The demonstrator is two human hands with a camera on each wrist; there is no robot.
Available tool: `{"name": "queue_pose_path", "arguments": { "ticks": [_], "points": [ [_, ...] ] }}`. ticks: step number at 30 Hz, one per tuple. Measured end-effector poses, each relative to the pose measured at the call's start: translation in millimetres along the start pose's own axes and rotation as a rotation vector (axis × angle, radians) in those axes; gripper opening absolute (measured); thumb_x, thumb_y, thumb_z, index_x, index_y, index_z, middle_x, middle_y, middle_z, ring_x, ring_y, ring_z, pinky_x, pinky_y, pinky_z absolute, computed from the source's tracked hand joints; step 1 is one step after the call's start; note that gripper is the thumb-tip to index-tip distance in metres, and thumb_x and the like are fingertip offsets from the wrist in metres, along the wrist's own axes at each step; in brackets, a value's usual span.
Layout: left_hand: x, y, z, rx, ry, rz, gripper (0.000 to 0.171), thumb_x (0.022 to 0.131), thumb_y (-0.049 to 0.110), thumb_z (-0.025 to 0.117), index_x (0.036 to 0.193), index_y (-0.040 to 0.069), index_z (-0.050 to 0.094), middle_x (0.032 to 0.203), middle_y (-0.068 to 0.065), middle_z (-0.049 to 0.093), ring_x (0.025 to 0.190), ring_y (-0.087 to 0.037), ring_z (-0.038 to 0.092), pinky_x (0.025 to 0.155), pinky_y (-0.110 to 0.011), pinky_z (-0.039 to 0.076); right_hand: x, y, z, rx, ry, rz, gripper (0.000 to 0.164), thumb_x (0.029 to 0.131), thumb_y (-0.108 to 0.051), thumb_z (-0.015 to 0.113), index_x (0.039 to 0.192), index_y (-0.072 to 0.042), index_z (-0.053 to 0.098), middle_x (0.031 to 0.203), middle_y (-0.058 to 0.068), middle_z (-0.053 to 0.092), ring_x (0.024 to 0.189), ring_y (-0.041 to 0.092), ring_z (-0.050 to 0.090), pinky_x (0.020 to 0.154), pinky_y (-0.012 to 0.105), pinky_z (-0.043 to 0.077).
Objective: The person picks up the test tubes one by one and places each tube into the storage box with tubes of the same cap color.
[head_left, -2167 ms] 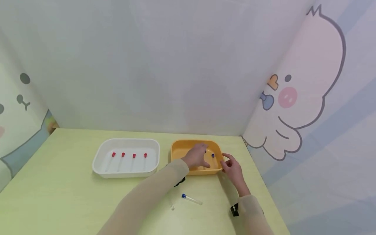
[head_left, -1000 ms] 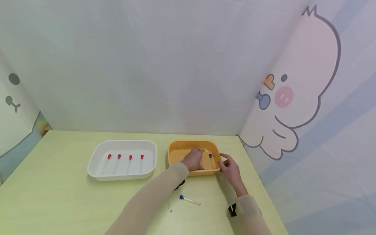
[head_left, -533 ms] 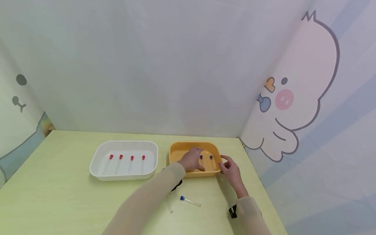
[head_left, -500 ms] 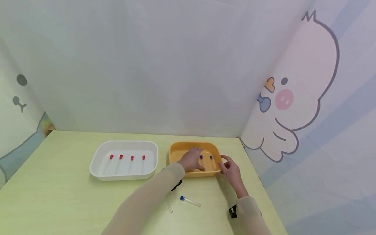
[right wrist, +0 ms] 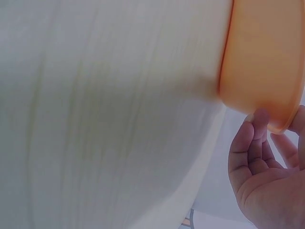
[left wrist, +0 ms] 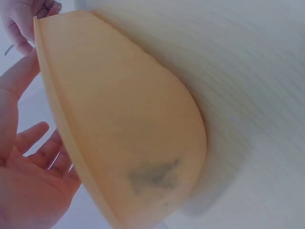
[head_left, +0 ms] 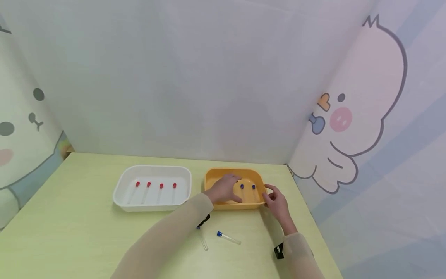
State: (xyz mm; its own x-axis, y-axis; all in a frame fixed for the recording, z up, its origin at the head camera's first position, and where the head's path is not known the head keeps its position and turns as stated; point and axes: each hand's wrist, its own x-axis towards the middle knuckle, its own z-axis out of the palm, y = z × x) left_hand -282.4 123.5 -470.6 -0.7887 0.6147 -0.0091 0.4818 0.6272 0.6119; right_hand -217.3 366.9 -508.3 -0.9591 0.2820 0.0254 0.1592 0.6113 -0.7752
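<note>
In the head view, my left hand (head_left: 223,189) is over the left part of the orange tray (head_left: 213,177), its thumb and fingers spread with nothing seen between them. Just right of it, two test tubes with blue caps (head_left: 247,187) lie side by side in the tray. My right hand (head_left: 277,204) holds the tray's right front corner. The right wrist view shows its fingers (right wrist: 257,129) against the outer wall and the thumb up at the rim. Seen from the left wrist, the tray's wall (left wrist: 124,95) hides what lies inside.
Left of the orange tray stands a white tray (head_left: 153,168) holding several test tubes with red caps (head_left: 161,186). On the table in front lie a blue-capped test tube (head_left: 229,237) and another test tube (head_left: 203,241), close to my left sleeve. A curtain (head_left: 181,77) hangs behind.
My left hand has drawn left inside the orange tray, its fingers spreading. The second blue-capped tube, hidden by that hand one second ago, now shows. My right hand keeps its hold on the corner.
</note>
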Motion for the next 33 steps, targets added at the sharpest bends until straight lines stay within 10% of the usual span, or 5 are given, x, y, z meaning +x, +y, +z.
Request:
{"name": "queue_pose_path", "arguments": {
  "ticks": [11, 33],
  "points": [
    [-26.9, -4.3, -21.4, 0.102, 0.028, 0.030, 0.080, 0.083, 0.039, 0.087, 0.150, 0.013, 0.052, 0.157, -0.008, 0.050, 0.148, -0.029, 0.044, 0.121, -0.045, 0.042, 2, -2, 3, -0.003, -0.002, 0.000, 0.041, 0.102, -0.016, 0.064, 0.142, -0.010, 0.057, 0.088, 0.011, 0.064, 0.068, 0.011, 0.060, 0.062, 0.017, 0.054],
    [-88.0, -22.5, -40.9, 0.013, 0.180, 0.055, 0.081, 0.081, 0.037, 0.089, 0.148, 0.010, 0.053, 0.147, -0.010, 0.055, 0.136, -0.032, 0.053, 0.110, -0.048, 0.051, -3, -2, -1, -0.004, -0.030, 0.040, 0.042, 0.103, -0.019, 0.062, 0.144, -0.012, 0.056, 0.092, 0.011, 0.062, 0.074, 0.015, 0.061, 0.066, 0.018, 0.057]
  ]
}}
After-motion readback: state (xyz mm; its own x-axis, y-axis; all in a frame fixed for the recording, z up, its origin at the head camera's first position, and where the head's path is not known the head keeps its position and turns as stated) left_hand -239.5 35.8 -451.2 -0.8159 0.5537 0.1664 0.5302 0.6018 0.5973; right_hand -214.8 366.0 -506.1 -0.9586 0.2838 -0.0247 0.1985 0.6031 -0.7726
